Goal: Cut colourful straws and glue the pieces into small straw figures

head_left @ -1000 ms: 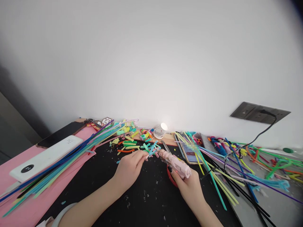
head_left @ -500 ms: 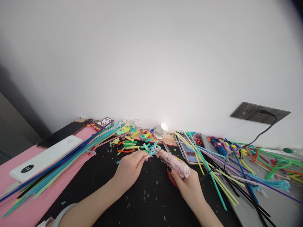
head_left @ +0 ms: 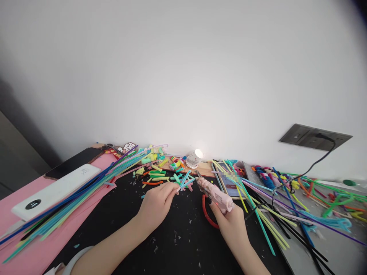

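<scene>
My left hand [head_left: 161, 200] is closed in a pinch on short light blue pipe cleaner pieces [head_left: 187, 181], which fan out to the right past the fingertips. In my right hand [head_left: 229, 225] is a pink patterned glue gun [head_left: 215, 195], its nozzle pointing up and left, a little apart from the pieces. Red-handled scissors [head_left: 207, 214] lie on the black mat [head_left: 172, 244], partly hidden under the glue gun and hand. Beyond the left fingertips, cut pipe cleaner pieces [head_left: 159, 173] in green, yellow and orange lie in a loose heap.
Long pipe cleaners [head_left: 94, 194] cross the pink sheet [head_left: 71, 225] beside a white power bank [head_left: 57, 189] and a dark phone [head_left: 74, 162]. A paper cup [head_left: 195, 158] tilts against the wall. Another phone [head_left: 233, 187] lies under pipe cleaners. A black cord [head_left: 315, 164] runs to the socket [head_left: 315, 136].
My right hand has drawn the glue gun slightly right, so its nozzle has come away from the blue pieces and more of the red scissor handle shows. My left hand stays nearly still.
</scene>
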### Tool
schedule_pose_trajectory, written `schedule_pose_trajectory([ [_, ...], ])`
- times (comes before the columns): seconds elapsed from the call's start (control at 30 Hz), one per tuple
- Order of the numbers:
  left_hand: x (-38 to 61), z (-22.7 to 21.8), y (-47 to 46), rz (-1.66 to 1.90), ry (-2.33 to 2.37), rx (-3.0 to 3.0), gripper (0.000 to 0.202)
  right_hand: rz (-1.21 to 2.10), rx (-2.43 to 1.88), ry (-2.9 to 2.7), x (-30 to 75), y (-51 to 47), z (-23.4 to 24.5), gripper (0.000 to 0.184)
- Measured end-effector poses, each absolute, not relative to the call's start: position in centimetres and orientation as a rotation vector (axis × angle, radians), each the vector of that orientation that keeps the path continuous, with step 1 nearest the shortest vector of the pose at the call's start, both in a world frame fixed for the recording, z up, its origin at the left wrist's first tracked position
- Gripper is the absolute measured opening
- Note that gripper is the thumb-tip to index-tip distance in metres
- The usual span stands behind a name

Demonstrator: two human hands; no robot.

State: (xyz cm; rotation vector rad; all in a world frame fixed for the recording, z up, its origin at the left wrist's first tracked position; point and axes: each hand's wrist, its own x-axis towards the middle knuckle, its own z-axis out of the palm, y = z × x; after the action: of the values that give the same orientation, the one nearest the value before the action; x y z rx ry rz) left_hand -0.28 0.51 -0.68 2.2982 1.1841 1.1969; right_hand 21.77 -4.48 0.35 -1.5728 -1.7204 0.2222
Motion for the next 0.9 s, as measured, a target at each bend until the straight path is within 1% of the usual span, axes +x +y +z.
schedule_pose_trajectory([
  [0.2, -0.35, -0.77, 0.43, 1.188, 1.182, 2.298, 0.019, 0.238, -1.533, -1.74, 21.65, -4.64, 0.46, 0.025],
  [0.33, -0.3, -0.71, 0.43, 1.193, 1.166, 2.303, 0.019, 0.328, -1.436, -1.847, 21.25, -4.89, 0.83, 0.012],
  [0.4, -0.26, -0.69, 0.43, 1.198, 1.156, 2.305, 0.019, 0.361, -1.42, -1.88, 21.09, -5.03, 1.02, 0.009],
  [0.6, -0.2, -0.8, 0.4, 1.194, 1.144, 2.315, 0.02, 0.465, -1.429, -1.917, 21.02, -5.19, 1.17, 0.011],
  [0.77, -0.22, -0.89, 0.45, 1.198, 1.137, 2.305, 0.019, 0.487, -1.451, -1.91, 21.15, -5.1, 0.9, 0.009],
  [0.9, -0.21, -0.82, 0.42, 1.193, 1.133, 2.298, 0.019, 0.49, -1.433, -1.922, 21.13, -5.13, 0.8, 0.012],
])
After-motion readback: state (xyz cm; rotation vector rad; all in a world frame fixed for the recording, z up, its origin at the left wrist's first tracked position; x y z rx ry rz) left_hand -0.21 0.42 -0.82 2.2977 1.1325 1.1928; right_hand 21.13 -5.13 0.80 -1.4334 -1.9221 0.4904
